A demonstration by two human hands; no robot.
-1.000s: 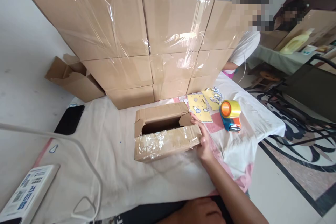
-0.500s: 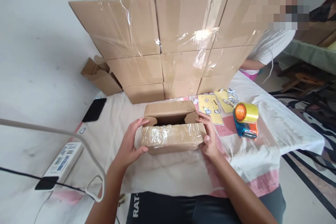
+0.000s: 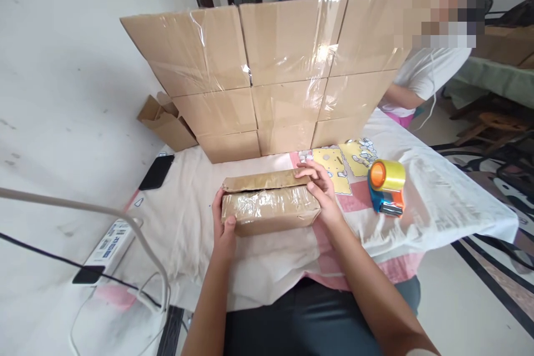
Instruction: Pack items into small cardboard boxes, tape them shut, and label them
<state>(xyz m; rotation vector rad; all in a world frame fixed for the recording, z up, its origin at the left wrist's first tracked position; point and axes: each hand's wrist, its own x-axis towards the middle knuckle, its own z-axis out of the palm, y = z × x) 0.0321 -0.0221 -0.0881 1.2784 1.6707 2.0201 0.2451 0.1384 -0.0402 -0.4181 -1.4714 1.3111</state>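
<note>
A small brown cardboard box rests on the cloth in front of me, shiny clear tape across its front flap. Its two long flaps are folded nearly together, with a narrow dark gap between them. My left hand grips the box's left end, thumb at the front and fingers round the side. At the right end, my right hand holds the box with its thumb near the gap and fingers over the back flap. To the right stands a tape dispenser with a yellowish roll on an orange core.
Behind the box rises a wall of taped cardboard cartons, with an open carton at its left. A black phone, a power strip and a pale cable lie left. Another person is at the back right.
The box's flaps, standing apart before, have folded down almost together. My right hand has moved onto the top flaps, and my left hand has closed round the left end.
</note>
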